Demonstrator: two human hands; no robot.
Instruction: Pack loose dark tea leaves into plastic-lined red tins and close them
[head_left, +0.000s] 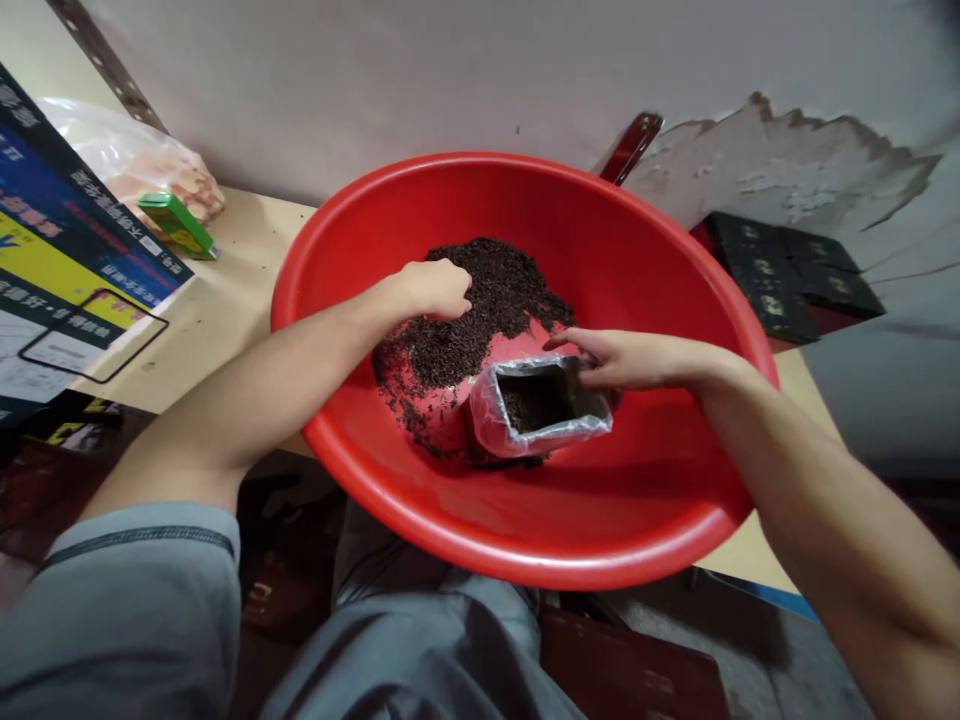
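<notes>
A wide red basin holds a heap of dark, loose granules that look like tea leaves. My left hand is closed at the heap's left part, with the fingers curled; what is inside them is hidden. In the basin, near its front, a small open box has a clear plastic liner folded over its rim and some dark material inside. My right hand grips the box by its right wall, the index finger stretched toward the heap.
The basin rests on a pale wooden table against a wall. Left are a printed carton, a plastic bag and a green packet. Dark boxes stand at the right; a red-brown object leans behind the basin.
</notes>
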